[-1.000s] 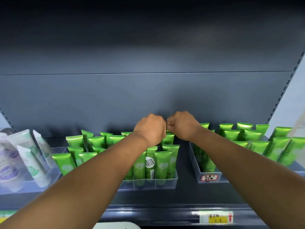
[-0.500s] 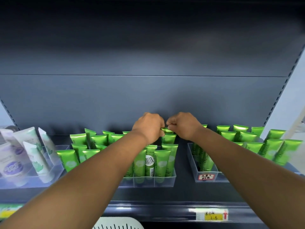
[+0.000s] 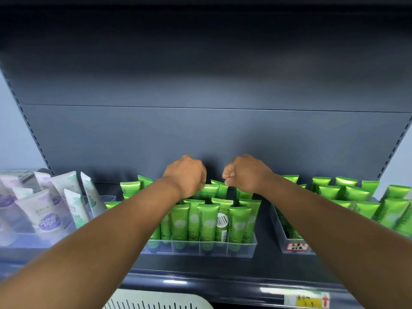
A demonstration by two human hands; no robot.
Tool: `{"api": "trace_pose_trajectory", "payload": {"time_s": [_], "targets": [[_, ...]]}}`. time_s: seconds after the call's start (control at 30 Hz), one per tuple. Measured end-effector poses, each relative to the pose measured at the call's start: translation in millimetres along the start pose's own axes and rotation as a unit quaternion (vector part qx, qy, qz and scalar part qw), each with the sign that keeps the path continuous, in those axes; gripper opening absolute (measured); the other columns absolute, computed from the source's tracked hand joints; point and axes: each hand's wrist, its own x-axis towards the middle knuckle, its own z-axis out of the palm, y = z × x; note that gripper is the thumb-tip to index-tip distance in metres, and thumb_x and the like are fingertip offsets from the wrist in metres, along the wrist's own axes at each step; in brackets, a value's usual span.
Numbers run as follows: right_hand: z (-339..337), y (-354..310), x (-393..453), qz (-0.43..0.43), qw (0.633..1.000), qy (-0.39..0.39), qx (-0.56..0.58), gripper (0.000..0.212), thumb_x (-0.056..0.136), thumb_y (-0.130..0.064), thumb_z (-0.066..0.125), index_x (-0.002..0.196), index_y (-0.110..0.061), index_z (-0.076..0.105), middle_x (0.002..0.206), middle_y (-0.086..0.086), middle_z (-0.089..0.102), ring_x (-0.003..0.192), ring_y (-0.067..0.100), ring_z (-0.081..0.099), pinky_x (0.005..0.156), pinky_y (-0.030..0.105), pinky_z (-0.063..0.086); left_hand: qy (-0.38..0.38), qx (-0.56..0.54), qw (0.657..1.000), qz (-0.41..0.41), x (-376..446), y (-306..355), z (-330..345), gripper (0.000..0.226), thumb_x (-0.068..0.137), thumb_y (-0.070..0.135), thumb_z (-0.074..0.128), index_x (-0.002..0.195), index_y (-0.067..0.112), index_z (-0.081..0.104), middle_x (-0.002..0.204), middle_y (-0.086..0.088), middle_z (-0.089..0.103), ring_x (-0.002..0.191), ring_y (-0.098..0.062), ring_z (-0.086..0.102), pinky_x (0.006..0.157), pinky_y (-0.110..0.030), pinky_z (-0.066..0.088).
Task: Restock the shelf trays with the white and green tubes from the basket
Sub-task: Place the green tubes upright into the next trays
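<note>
Green tubes [image 3: 207,221] stand in rows in a clear middle tray [image 3: 242,250] on the shelf. My left hand [image 3: 187,175] is curled over the back row, its fingertips on the top edge of one green tube [image 3: 210,189]. My right hand [image 3: 246,172] is a closed fist just above the back-row tubes, a little to the right, with nothing visible in it. White tubes [image 3: 44,210] with purple and green prints lean in a tray [image 3: 22,240] at the left. The white basket [image 3: 156,302] shows only its rim at the bottom edge.
A second clear tray [image 3: 282,233] full of green tubes [image 3: 356,195] sits at the right, with a red-and-white label [image 3: 297,246] on its front. A yellow price tag [image 3: 306,301] is on the shelf's front rail. The dark back panel rises close behind the trays.
My hands, which were together over one back-row green tube, have moved apart. The view has shifted slightly, and more of the basket rim shows.
</note>
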Motion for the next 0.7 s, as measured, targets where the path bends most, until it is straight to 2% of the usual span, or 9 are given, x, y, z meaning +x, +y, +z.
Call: {"api": "trace_pose_trajectory", "payload": {"time_s": [0.17, 0.43, 0.7], "targets": [[8.1, -3.4, 8.4, 0.011, 0.999, -0.013, -0.036, 0.014, 0.081, -0.018, 0.060, 0.078, -0.026, 0.071, 0.095, -0.003, 0.073, 0.098, 0.023, 0.064, 0.084, 0.033, 0.052, 0.013, 0.004, 1.000, 0.018, 2.5, -2.5, 5.4, 0.016, 0.085, 0.023, 0.064, 0.098, 0.029, 0.069, 0.108, -0.005, 0.063, 0.116, -0.023, 0.052, 0.090, -0.032, 0.046], [8.4, -3.9, 12.4, 0.009, 0.999, -0.011, -0.046, 0.019, 0.084, -0.018, 0.053, 0.086, -0.023, 0.072, 0.098, 0.001, 0.071, 0.098, 0.025, 0.063, 0.085, 0.034, 0.052, -0.008, 0.022, 0.994, 0.109, 7.3, -0.7, 7.5, 0.022, 0.088, 0.013, 0.059, 0.104, 0.025, 0.069, 0.117, 0.000, 0.059, 0.119, -0.021, 0.050, 0.091, -0.030, 0.043], [10.2, -2.6, 12.0, 0.010, 0.999, 0.003, -0.047, 0.022, 0.087, -0.020, 0.051, 0.090, -0.022, 0.072, 0.099, 0.001, 0.072, 0.100, 0.025, 0.063, 0.085, 0.033, 0.052, -0.035, 0.038, 0.990, 0.132, 6.4, -6.6, -1.5, 0.020, 0.090, 0.015, 0.058, 0.104, 0.024, 0.070, 0.117, 0.002, 0.056, 0.107, -0.025, 0.057, 0.086, -0.030, 0.045]]}}
